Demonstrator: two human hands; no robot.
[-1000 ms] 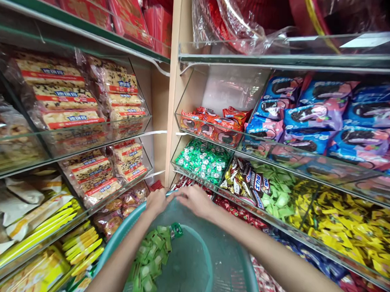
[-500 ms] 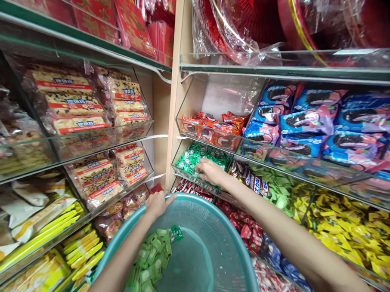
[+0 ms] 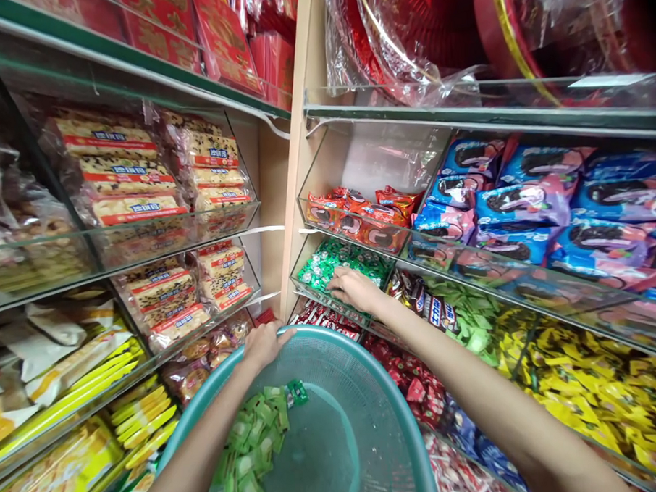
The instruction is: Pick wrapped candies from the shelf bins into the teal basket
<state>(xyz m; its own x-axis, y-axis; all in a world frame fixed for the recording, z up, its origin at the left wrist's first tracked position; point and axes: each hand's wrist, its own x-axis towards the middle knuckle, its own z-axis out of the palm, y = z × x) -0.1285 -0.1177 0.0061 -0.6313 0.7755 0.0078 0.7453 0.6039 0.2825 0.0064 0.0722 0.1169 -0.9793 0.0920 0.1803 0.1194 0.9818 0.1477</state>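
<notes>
My left hand [image 3: 264, 345] is closed over the far rim of a round teal plastic basket [image 3: 407, 409]. Inside the basket, at its left, lies a pile of light-green wrapped sweets [image 3: 255, 441], with a few darker green candies [image 3: 297, 392] beside the pile. My right hand [image 3: 356, 288] reaches over the front lip of a clear shelf bin [image 3: 330, 298]. Its fingers are curled down at the shiny green-wrapped candies [image 3: 319, 267] there. What the fingertips hold, if anything, is hidden.
Packaged pastries [image 3: 134, 175] fill the left shelves. On the right are blue cookie packs [image 3: 521, 194], orange-red packs [image 3: 373, 215], chocolate bars [image 3: 438, 310], yellow candies [image 3: 578, 380] and red candies [image 3: 415, 387]. Glass shelf edges [image 3: 490, 119] run above my right arm.
Almost nothing differs. The shelves on the right sit very slightly further right in view; both hands keep their places, the left at the basket rim, the right at the green candies.
</notes>
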